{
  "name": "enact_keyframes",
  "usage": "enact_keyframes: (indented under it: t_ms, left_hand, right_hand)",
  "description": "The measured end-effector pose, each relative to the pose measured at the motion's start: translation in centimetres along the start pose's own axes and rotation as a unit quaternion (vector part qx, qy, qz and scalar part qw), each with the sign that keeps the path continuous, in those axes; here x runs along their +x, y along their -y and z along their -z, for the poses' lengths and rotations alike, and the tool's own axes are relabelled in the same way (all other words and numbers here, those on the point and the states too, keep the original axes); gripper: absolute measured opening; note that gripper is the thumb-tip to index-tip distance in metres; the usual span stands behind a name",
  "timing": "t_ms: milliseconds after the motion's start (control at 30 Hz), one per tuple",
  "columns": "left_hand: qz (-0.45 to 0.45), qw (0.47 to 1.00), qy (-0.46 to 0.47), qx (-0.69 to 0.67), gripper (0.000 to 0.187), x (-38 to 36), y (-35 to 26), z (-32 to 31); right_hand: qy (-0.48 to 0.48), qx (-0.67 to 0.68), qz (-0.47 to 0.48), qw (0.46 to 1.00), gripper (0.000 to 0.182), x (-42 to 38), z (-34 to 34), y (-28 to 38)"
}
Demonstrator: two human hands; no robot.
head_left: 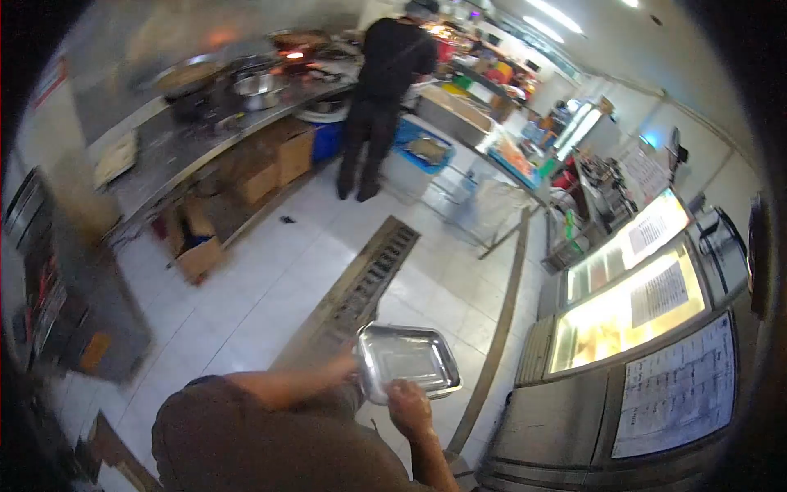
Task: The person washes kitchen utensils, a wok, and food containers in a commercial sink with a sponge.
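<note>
A shiny rectangular metal tray (414, 357) is held in front of my body, its inside bare. My left hand (348, 367) is at the tray's left edge; it is blurred and its fingers are partly hidden, but it grips the rim. My right hand (407, 403) is closed on the near edge, with its knuckles over the rim. Below the tray lie white floor tiles and a long floor drain grate (381, 266).
A person in dark clothes (385, 90) stands at the cooking counter (238, 135) with pans and a flame. Cardboard boxes (201, 256) lie underneath. A blue-lidded tub (422, 152) is beside the person. A lit glass-door fridge (631, 303) stands at right, a dark rack (49, 287) at left.
</note>
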State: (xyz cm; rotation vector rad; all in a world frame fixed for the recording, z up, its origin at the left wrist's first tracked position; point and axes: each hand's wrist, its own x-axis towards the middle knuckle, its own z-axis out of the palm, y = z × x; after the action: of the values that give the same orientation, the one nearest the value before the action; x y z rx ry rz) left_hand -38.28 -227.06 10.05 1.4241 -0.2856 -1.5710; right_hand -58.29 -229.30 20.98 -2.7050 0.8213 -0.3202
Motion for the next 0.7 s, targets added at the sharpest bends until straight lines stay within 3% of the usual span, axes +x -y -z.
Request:
enact_keyframes:
  t_ms: [67, 133, 167, 200, 267, 333, 367, 400, 467, 500, 533, 567, 600, 667, 700]
  left_hand:
    - [0.017, 0.995, 0.089, 0.033, 0.071, 4.9, -4.3, -4.6]
    - [-0.049, 0.982, 0.161, 0.085, 0.062, 6.8, -10.4, -10.5]
    - [0.015, 0.986, 0.155, 0.062, 0.055, 7.5, -13.5, -13.8]
    - [-0.034, 0.959, 0.261, 0.105, 0.053, 9.7, -15.1, -16.2]
    - [-0.003, 0.978, 0.177, 0.112, 0.051, 17.0, -14.8, -22.6]
    - [-0.005, 0.963, 0.232, 0.136, 0.05, 20.5, -18.1, -28.2]
    - [-0.015, 0.951, 0.277, 0.135, 0.049, 23.0, -19.8, -31.3]
    - [0.001, 0.946, 0.261, 0.192, 0.045, 26.2, -20.6, -34.6]
    - [0.002, 0.93, 0.317, 0.188, 0.045, 32.3, -22.0, -40.0]
    - [0.002, 0.929, 0.317, 0.193, 0.045, 35.6, -22.7, -42.8]
    - [0.01, 0.916, 0.353, 0.19, 0.05, 38.7, -23.3, -45.5]
    - [0.017, 0.904, 0.387, 0.184, 0.056, 41.5, -23.8, -47.9]
    - [0.018, 0.907, 0.378, 0.184, 0.056, 44.0, -24.2, -50.2]
    - [-0.002, 0.887, 0.38, 0.262, 0.053, 48.7, -25.9, -55.2]
    - [0.018, 0.887, 0.357, 0.292, 0.056, 49.7, -28.4, -57.8]
  right_hand:
    - [0.01, 0.017, -0.008, 1.0, 0.028, 1.8, 1.0, -7.5]
    - [-0.003, 0.037, -0.052, 0.998, 0.028, 2.8, 3.2, -12.9]
    - [0.007, 0.076, -0.086, 0.993, 0.03, 3.4, 5.0, -15.3]
    - [0.01, 0.114, -0.112, 0.987, 0.032, 3.8, 7.1, -17.7]
    - [-0.011, 0.187, -0.163, 0.969, 0.036, 3.9, 12.3, -22.2]
    - [-0.154, 0.112, -0.131, 0.973, 0.045, 3.7, 16.1, -27.9]
    - [-0.242, 0.056, -0.198, 0.948, 0.05, 3.2, 16.8, -31.4]
    - [-0.323, -0.001, -0.26, 0.91, 0.055, 2.0, 17.1, -35.3]
    - [-0.355, -0.134, -0.397, 0.835, 0.056, -0.4, 17.8, -43.7]
    - [-0.359, -0.131, -0.399, 0.834, 0.056, -1.7, 17.1, -48.3]
    - [-0.42, 0.147, -0.51, 0.737, 0.056, -3.2, 15.9, -53.2]
    - [-0.434, 0.41, -0.569, 0.566, 0.056, -4.0, 15.2, -57.2]
    - [-0.428, 0.416, -0.568, 0.567, 0.056, -4.3, 15.4, -60.7]
    - [-0.375, 0.658, -0.476, 0.447, 0.047, -3.3, 16.8, -68.5]
    - [-0.355, 0.638, -0.513, 0.451, 0.038, -1.2, 19.2, -71.2]
